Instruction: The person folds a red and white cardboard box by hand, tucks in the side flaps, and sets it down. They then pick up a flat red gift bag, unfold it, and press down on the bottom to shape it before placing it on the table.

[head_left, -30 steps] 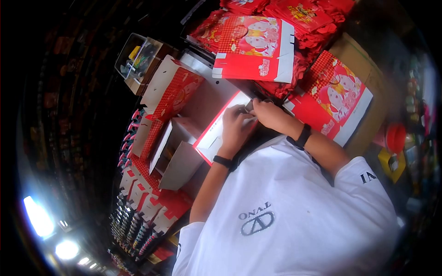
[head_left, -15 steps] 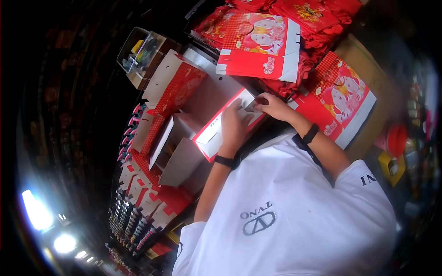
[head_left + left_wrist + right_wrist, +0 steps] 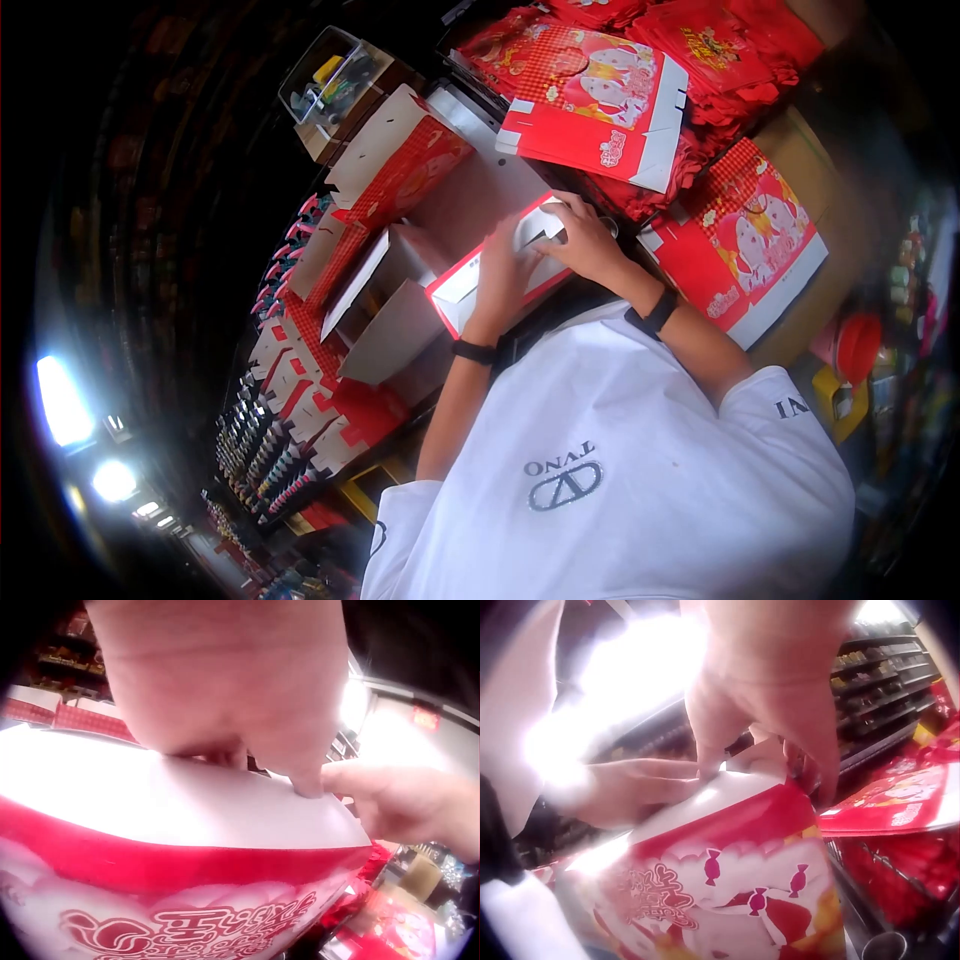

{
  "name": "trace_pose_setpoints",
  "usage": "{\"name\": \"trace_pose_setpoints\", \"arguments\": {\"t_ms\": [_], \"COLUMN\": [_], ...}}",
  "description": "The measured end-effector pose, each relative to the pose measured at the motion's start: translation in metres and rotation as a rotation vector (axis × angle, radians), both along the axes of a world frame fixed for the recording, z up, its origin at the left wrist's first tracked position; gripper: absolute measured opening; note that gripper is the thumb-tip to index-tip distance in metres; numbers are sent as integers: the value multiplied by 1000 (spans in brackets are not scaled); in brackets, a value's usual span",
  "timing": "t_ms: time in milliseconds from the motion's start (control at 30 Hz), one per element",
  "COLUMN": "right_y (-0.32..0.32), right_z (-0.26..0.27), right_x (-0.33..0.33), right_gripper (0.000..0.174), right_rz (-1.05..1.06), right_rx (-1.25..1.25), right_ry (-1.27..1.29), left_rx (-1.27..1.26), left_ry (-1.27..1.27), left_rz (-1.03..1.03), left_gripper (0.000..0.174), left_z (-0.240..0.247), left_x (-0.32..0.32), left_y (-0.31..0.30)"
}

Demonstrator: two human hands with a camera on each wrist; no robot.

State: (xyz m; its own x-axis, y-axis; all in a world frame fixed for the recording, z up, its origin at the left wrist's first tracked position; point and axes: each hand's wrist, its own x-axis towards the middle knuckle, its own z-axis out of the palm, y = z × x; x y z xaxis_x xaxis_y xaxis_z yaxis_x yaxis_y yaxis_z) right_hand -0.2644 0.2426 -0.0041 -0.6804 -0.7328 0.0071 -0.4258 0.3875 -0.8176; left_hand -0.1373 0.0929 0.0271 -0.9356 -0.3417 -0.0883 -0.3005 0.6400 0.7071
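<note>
A red-and-white printed cardboard box point(image 3: 465, 290) stands in front of the person, its white top panel facing up. The left hand point(image 3: 508, 268) is over this panel, its thumb point(image 3: 306, 780) pressing near the far end and its other fingers bent down behind. At the right end of the box, the right hand point(image 3: 588, 243) grips the corner. Its thumb sits on the near side and its fingers reach over the far edge point(image 3: 814, 776). Both thumbs are close together at the white flaps. Part of the top is hidden under the hands.
Left of the box, an opened carton point(image 3: 385, 325) has its flaps up. Flat printed cartons point(image 3: 595, 105) lie on red packets point(image 3: 710, 50) ahead, with another flat carton point(image 3: 735, 240) at the right. A clear bin point(image 3: 325, 80) stands at the far left.
The right hand has moved from pinching at the top flaps to gripping the box's right end. The left hand has shifted slightly along the top. The whole scene has slid right as the head turned.
</note>
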Motion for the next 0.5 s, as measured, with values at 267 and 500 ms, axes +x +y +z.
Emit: {"name": "trace_pose_setpoints", "arguments": {"t_ms": [267,500], "right_y": [-3,-13], "right_z": [3,5], "right_x": [6,18], "right_gripper": [48,47], "right_rz": [76,125], "right_rx": [111,100], "right_ry": [388,371], "left_rx": [-239,-279], "left_ry": [-43,-51], "left_rz": [143,172], "left_gripper": [73,72], "left_z": [-28,-33], "left_x": [45,42], "left_y": [-24,-19]}}
